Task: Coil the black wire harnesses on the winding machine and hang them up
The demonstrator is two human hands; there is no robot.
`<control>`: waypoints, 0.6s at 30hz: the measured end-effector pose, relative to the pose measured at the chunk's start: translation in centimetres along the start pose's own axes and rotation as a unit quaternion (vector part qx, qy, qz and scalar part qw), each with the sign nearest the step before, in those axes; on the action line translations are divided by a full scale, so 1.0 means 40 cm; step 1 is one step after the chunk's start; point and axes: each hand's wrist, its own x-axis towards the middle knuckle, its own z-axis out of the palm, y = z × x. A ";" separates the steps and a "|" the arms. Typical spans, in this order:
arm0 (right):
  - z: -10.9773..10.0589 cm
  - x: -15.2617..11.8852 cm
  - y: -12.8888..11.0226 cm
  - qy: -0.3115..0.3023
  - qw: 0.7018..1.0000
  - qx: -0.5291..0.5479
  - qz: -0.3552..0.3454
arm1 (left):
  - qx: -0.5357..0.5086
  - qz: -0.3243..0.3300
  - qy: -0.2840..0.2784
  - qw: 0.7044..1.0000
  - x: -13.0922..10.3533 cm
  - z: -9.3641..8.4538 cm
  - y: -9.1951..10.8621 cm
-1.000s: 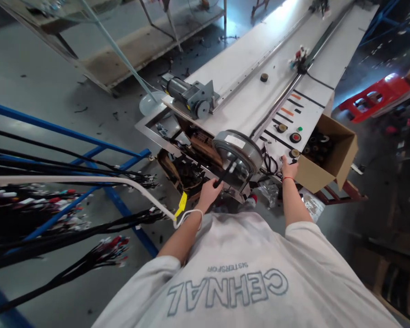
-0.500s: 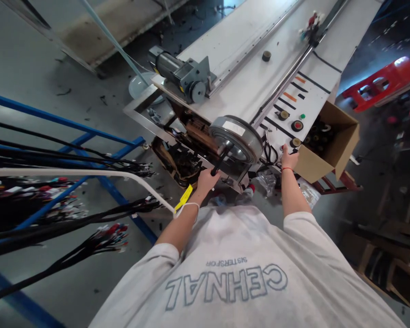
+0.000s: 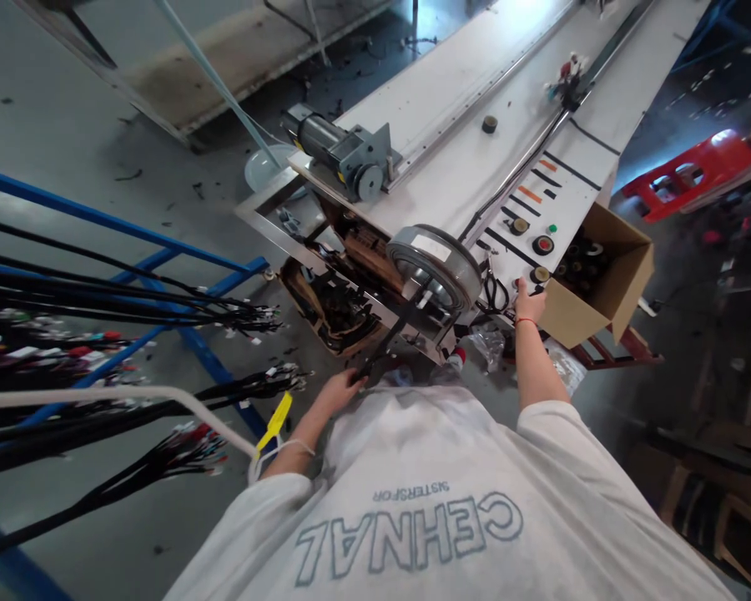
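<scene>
Currently, the cable (image 3: 402,320) runs from the ring (image 3: 446,269) down to the left hand (image 3: 341,391), whose fingers are closed around it, clear of the table (image 3: 444,188). The right hand (image 3: 531,307) is at the table's edge, beside a tape roll (image 3: 540,275); whether its fingers grip anything, I cannot tell. Nearby stands an open box (image 3: 576,310).

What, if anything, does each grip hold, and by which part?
Left grip: the black cable, by its visible near end. Right grip: beside a roll; whether it holds anything cannot be told.
</scene>
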 end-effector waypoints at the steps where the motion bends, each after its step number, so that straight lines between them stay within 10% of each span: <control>1: 0.001 0.000 0.000 -0.002 1.000 0.002 0.001 | 0.000 0.009 0.000 1.000 -0.024 -0.006 -0.001; 7: 0.000 -0.002 -0.004 -0.008 1.000 0.002 0.009 | -0.023 0.039 0.036 0.998 -0.093 -0.040 0.048; 18: -0.006 -0.014 -0.006 -0.007 0.999 0.034 0.012 | -0.012 0.078 0.035 0.996 -0.008 -0.046 0.151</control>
